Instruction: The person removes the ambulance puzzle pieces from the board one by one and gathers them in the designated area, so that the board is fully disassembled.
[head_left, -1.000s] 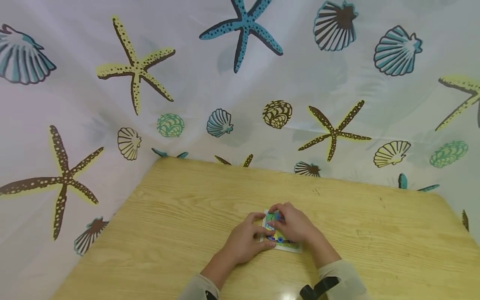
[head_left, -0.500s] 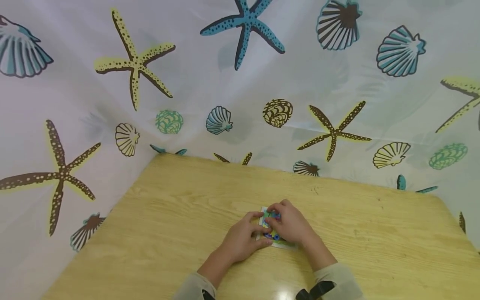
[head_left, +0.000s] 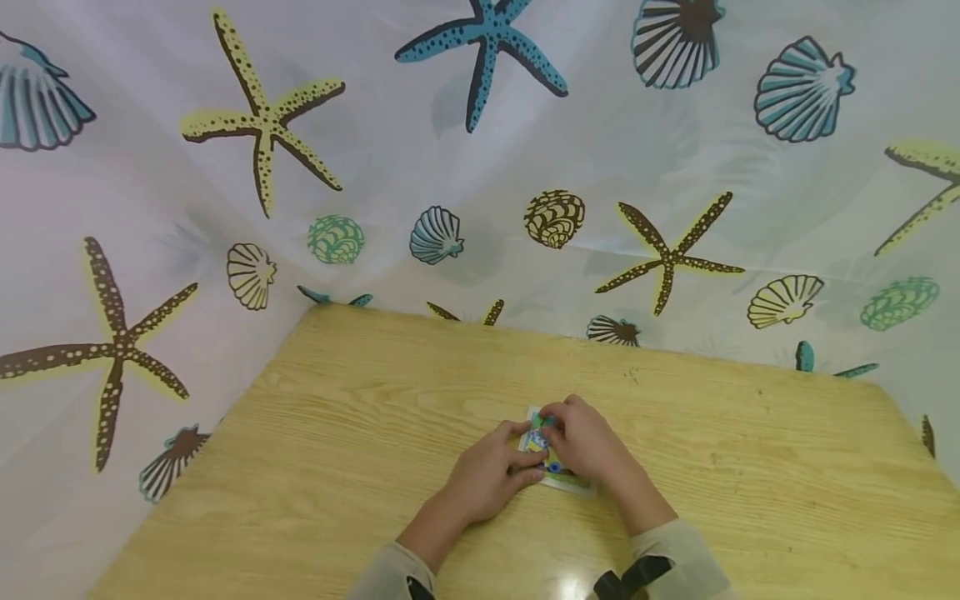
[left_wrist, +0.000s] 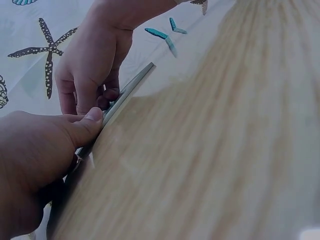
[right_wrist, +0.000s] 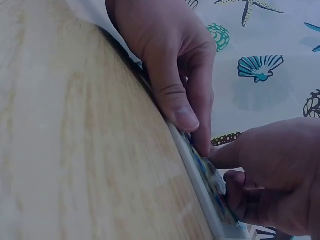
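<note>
A small colourful picture board with a white border lies flat on the table. My left hand holds its left side, fingertips at the far left edge and over the picture, thumb near the front edge. Over the upper right of the picture is my right hand, thumb and index fingertips brought together on it. Whatever lies between those fingertips is hidden. In the right wrist view, the board appears edge-on, with fingers of both hands on it. The left wrist view shows the left thumb against the board's edge.
A light wood-grain table extends around the board on all sides. White cloth printed with starfish and shells hangs behind and to the left. Both sleeves carry dark straps at the wrists.
The left thumb and the finger beside it have drawn nearer each other. My right fingertips have shifted slightly on the picture. The board stays in place, while the head view has moved a little.
</note>
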